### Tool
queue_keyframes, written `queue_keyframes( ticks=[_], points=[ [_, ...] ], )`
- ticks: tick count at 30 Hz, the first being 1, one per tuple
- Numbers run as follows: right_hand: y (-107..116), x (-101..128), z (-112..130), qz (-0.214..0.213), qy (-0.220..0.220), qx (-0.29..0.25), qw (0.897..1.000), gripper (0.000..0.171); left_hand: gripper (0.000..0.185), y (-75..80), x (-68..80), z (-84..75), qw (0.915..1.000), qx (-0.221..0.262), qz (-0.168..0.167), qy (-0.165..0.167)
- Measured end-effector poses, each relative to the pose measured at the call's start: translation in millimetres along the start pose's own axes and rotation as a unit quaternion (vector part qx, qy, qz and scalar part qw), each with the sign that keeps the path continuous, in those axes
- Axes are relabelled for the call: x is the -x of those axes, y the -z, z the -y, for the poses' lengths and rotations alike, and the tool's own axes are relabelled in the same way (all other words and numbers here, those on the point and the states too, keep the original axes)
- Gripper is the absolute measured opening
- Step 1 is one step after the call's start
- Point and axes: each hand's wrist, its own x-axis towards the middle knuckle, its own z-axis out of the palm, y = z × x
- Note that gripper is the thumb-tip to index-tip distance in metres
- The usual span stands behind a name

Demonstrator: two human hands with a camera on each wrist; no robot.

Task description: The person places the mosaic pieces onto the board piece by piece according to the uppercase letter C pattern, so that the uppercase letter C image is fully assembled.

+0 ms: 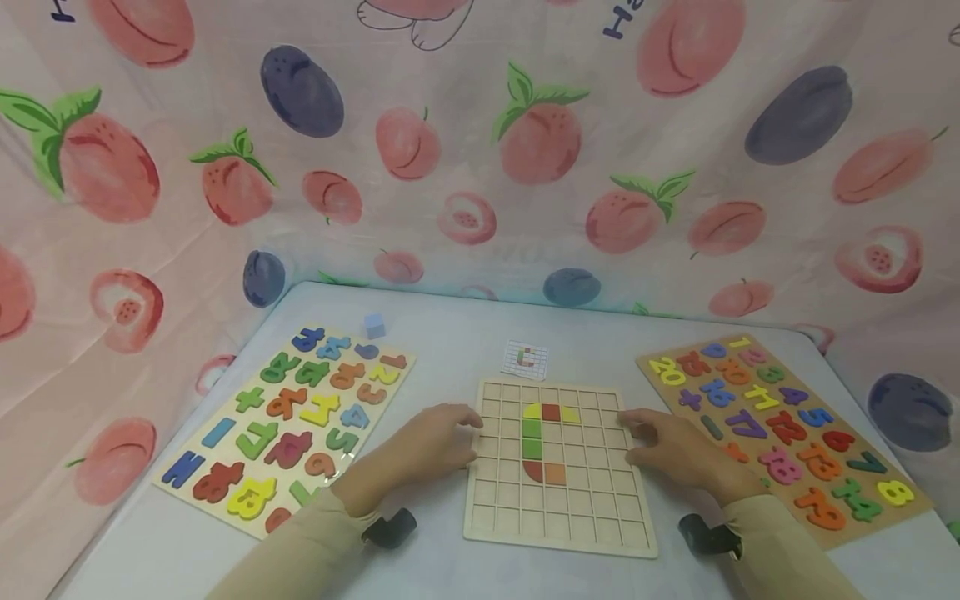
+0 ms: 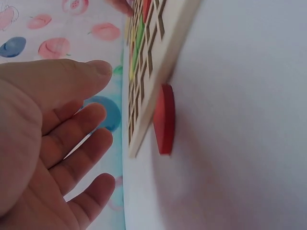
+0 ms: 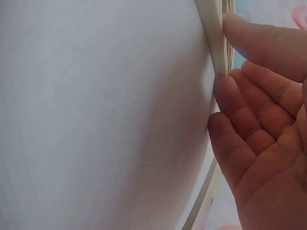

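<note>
A pale wooden grid board (image 1: 600,517) lies in the middle of the table, with several coloured pieces set in a C shape. A green square (image 1: 532,450) and an orange square (image 1: 555,474) are among them. My left hand (image 1: 438,442) is at the board's left edge, fingers loosely bent and holding nothing; the left wrist view shows a gap to the board. Near that edge a red piece (image 2: 165,120) stands out in the left wrist view. My right hand (image 1: 667,446) touches the board's right edge with its fingertips, thumb (image 3: 259,40) by the rim.
A small pattern card (image 1: 525,360) lies behind the board, showing a similar C. Number boards flank it, a cream one (image 1: 408,354) at left and a brown one (image 1: 648,367) at right. A pale blue cube (image 1: 374,326) sits at the back left, before the fruit-print cloth (image 1: 450,275).
</note>
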Motion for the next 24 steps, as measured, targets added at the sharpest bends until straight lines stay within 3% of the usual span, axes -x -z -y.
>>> queue_keyframes(
  ticks=[7,12,24],
  points=[
    [1.8,0.7,2.4,0.003,0.002,0.002,1.0,0.063,0.04,-2.6,3.1,17.6,0.9996,0.019,0.001,0.019],
    [1.3,0.5,3.1,0.003,-0.001,0.003,1.0,0.063,0.04,-5.9,5.5,28.1,0.9997,0.021,-0.001,0.015],
    [-1.5,0.0,2.7,0.004,-0.016,0.0,1.0,0.063,0.034,-12.1,8.1,30.4,0.999,0.035,0.012,0.023]
  ],
)
